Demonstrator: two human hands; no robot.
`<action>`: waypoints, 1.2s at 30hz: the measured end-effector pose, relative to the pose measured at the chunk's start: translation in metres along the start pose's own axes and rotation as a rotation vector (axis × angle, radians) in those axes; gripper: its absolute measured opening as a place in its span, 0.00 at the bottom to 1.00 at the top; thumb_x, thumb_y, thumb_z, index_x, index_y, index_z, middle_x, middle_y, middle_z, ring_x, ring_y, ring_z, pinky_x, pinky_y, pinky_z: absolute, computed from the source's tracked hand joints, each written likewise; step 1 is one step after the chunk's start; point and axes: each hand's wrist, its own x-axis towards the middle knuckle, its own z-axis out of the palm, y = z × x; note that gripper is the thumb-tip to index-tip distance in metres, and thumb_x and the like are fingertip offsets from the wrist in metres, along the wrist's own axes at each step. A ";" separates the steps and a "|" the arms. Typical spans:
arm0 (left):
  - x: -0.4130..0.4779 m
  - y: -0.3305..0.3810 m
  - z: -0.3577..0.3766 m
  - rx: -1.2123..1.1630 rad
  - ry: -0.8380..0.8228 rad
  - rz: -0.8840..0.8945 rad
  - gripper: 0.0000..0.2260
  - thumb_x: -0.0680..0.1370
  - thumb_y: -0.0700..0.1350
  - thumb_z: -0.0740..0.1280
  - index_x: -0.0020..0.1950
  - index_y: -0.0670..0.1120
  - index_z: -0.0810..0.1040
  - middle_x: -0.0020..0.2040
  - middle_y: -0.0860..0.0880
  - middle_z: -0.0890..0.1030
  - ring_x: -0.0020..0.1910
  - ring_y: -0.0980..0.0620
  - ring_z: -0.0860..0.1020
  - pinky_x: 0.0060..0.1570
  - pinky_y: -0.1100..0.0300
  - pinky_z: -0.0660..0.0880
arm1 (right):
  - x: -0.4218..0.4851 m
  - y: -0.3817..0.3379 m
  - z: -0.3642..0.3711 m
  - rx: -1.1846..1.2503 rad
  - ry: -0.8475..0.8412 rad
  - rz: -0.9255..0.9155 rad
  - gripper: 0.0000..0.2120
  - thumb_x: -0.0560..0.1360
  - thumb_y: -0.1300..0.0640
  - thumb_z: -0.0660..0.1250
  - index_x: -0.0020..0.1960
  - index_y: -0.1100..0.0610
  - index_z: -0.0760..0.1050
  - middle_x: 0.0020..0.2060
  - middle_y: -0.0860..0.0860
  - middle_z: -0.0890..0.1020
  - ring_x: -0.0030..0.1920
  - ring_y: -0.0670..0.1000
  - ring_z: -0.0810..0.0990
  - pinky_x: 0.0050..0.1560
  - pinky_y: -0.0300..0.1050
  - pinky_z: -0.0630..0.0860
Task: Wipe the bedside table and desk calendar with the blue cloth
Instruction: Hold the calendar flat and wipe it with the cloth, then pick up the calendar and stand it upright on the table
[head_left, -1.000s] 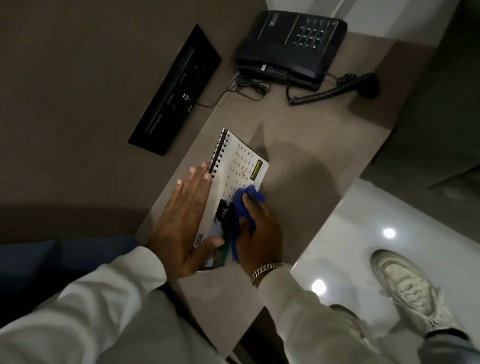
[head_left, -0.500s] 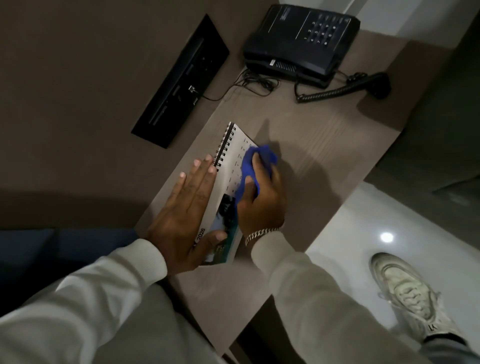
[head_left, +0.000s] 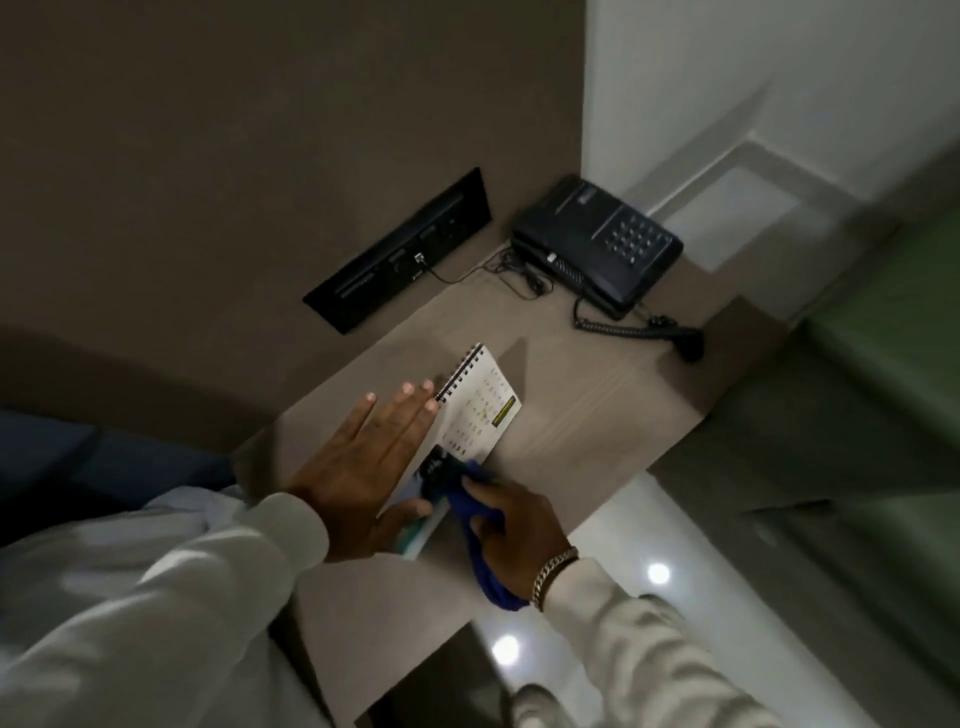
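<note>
A spiral-bound desk calendar (head_left: 480, 410) lies flat on the grey-brown bedside table (head_left: 587, 410). My left hand (head_left: 363, 467) rests flat on the calendar's left half, fingers spread and pointing to the spiral edge. My right hand (head_left: 511, 525) grips the blue cloth (head_left: 480, 551) and presses it on the calendar's near corner, over the photo part. The cloth's tail hangs down past my wrist, beside a metal bracelet. The calendar's near end is partly hidden by both hands.
A black telephone (head_left: 597, 244) stands at the table's far end, its coiled cord and handset (head_left: 685, 343) lying beside it. A black socket panel (head_left: 400, 260) is set in the wall behind. Glossy white floor (head_left: 623, 545) lies to the right, my shoe (head_left: 535, 701) at the bottom.
My right hand has pulled the blue cloth back from the calendar's far end to its near corner. My left hand stays flat on the calendar. The view has tilted upward.
</note>
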 end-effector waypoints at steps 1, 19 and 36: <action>0.001 0.002 -0.001 0.005 -0.005 -0.028 0.37 0.80 0.64 0.50 0.78 0.40 0.48 0.79 0.39 0.56 0.78 0.39 0.60 0.74 0.39 0.62 | -0.001 -0.002 -0.020 -0.085 0.005 -0.039 0.23 0.76 0.61 0.62 0.71 0.52 0.70 0.71 0.55 0.73 0.70 0.57 0.71 0.72 0.46 0.65; 0.003 0.068 -0.001 -0.365 0.284 -0.944 0.33 0.79 0.58 0.51 0.80 0.42 0.54 0.81 0.44 0.53 0.81 0.42 0.50 0.79 0.41 0.47 | 0.067 0.047 -0.135 -0.951 0.016 -0.061 0.37 0.75 0.31 0.52 0.78 0.45 0.45 0.80 0.55 0.45 0.78 0.62 0.41 0.74 0.71 0.46; -0.011 0.081 0.005 -1.689 1.234 -1.868 0.27 0.63 0.78 0.54 0.36 0.59 0.82 0.57 0.47 0.81 0.59 0.47 0.78 0.70 0.42 0.69 | 0.085 -0.076 -0.083 0.116 -0.040 -0.057 0.43 0.63 0.26 0.57 0.73 0.46 0.63 0.71 0.54 0.73 0.69 0.55 0.73 0.69 0.61 0.71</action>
